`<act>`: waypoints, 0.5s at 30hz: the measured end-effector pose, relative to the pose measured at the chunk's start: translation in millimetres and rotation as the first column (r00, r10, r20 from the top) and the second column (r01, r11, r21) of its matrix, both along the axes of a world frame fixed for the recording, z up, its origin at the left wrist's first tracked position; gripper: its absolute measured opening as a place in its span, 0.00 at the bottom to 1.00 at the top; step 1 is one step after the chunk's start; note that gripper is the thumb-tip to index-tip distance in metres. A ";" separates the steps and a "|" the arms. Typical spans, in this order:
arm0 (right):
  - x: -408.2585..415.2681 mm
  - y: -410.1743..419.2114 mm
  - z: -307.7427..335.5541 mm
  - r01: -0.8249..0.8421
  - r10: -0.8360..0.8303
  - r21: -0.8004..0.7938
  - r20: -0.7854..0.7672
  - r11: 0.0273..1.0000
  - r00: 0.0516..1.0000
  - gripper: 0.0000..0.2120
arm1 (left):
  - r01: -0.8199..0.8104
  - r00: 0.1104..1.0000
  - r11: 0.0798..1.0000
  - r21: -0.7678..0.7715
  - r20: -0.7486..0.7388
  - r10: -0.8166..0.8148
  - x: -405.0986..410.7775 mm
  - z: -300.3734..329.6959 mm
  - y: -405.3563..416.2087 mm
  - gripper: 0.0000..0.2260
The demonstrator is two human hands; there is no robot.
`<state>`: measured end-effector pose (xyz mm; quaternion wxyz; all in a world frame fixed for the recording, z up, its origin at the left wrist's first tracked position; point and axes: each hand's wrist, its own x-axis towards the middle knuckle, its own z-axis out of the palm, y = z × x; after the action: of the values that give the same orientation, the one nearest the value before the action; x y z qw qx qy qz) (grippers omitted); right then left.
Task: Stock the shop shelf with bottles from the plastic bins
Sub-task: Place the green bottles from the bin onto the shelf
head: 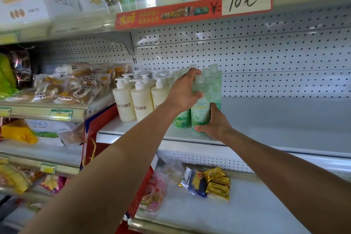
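Both hands were on one green bottle (201, 108) at the shelf (266, 138) front: left hand (183, 93) fingers wrapped up top, right hand (214, 123) clamped low. Looked like he was squaring it against the cream pump bottles (133, 104), keeping the row tight.

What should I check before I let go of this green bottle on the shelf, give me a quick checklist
1. Green bottle upright: ok.
2. Its base flat on the shelf: cannot tell, right hand covers the bottom.
3. Left hand steadying the upper part: ok.
4. In line with the other green bottles beside it: ok.
5. Cream pump bottles undisturbed and standing: ok.
6. Free shelf space to the right for more stock: ok.
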<state>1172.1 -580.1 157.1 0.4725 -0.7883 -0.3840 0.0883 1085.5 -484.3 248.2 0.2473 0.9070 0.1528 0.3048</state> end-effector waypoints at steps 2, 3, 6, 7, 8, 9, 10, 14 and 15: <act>0.6 0.9 0.4 0.005 -0.005 -0.005 0.002 1.000 1.000 0.31 | -0.017 1.000 0.999 0.038 -0.016 0.018 0.7 1.5 -2.5 0.27; 0.8 1.1 0.9 0.004 -0.004 -0.009 0.002 1.000 1.000 0.31 | -0.023 0.999 0.999 0.046 -0.022 0.024 1.0 2.1 -3.6 0.27; 0.4 0.7 2.3 0.007 -0.007 -0.031 -0.001 0.999 1.000 0.30 | -0.036 0.999 0.998 0.051 -0.039 0.038 1.4 3.4 -5.5 0.27; 0.1 0.5 2.7 0.007 -0.007 -0.037 -0.006 0.999 1.000 0.30 | -0.037 0.998 0.998 0.051 -0.045 0.039 1.0 3.8 -5.8 0.27; -0.6 0.3 3.4 0.006 -0.007 -0.044 -0.010 0.999 1.000 0.30 | -0.035 0.998 0.998 0.053 -0.048 0.037 0.5 4.1 -6.4 0.27; -1.3 0.2 4.3 0.004 -0.005 -0.052 -0.014 0.999 1.000 0.30 | -0.033 0.998 0.998 0.053 -0.051 0.036 0.2 4.6 -7.0 0.27; -2.0 0.0 5.8 0.002 -0.003 -0.064 -0.014 0.998 1.000 0.30 | -0.035 0.998 0.998 0.054 -0.055 0.038 0.0 4.8 -7.8 0.27; -3.1 -1.9 13.9 0.015 -0.009 -0.171 0.035 0.985 0.999 0.31 | -0.102 0.990 0.982 0.159 -0.083 0.117 2.4 5.1 -11.3 0.27; -3.8 -4.1 16.0 0.023 -0.013 -0.202 0.051 0.979 0.999 0.31 | -0.127 0.985 0.970 0.208 -0.087 0.147 2.8 5.6 -11.9 0.27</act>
<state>1168.3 -584.1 173.2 0.3808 -0.8378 -0.3775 0.1030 1088.4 -496.3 253.8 0.1245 0.9289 0.1958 0.2886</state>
